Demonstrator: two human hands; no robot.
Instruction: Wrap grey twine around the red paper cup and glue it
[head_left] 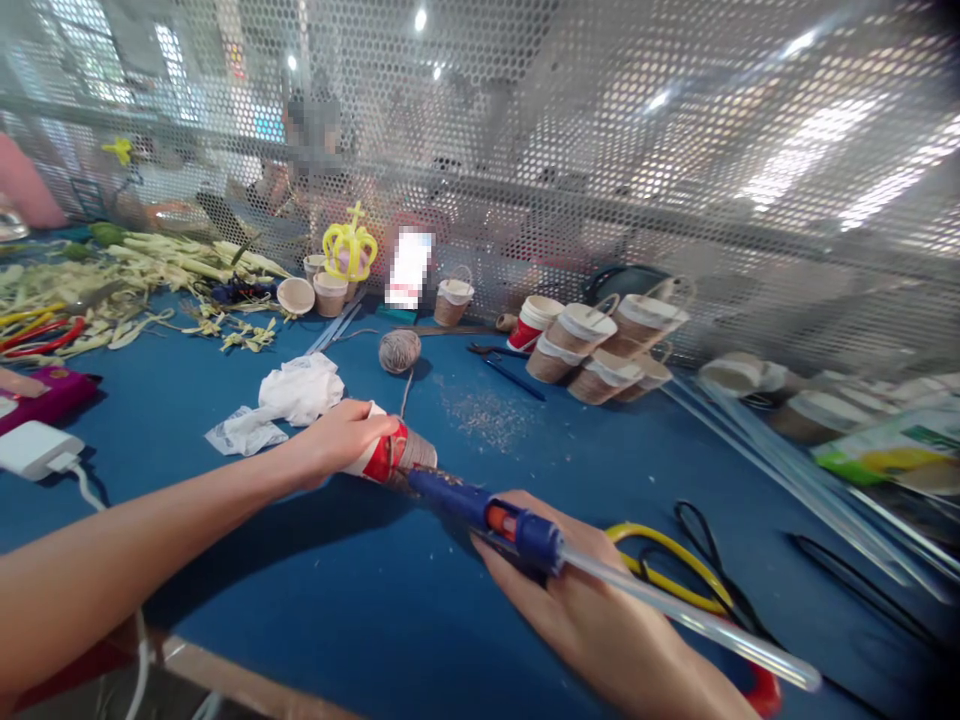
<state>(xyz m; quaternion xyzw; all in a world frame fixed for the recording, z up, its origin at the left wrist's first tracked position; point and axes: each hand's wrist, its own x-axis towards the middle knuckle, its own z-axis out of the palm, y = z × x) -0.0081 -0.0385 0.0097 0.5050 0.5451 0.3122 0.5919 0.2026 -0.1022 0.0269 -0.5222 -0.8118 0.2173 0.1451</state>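
My left hand (pixel 341 437) is closed round a red and white paper cup (pixel 390 455) lying on its side on the blue table (pixel 315 590); part of the cup is wrapped in brown twine. My right hand (pixel 577 600) grips a blue glue gun (pixel 487 515) with a clear glue stick (pixel 690 620) sticking out of its back. The gun's nozzle touches the wrapped part of the cup. A thread runs from the cup to a ball of twine (pixel 399 350) farther back.
Crumpled white paper (pixel 296 392) lies left of the cup. Several twine-wrapped cups (pixel 600 345) are piled at the back right, yellow-handled scissors (pixel 675 570) lie near my right hand, and clear glue sticks (pixel 787 450) lie at the right. A perforated metal screen (pixel 600 150) closes the back.
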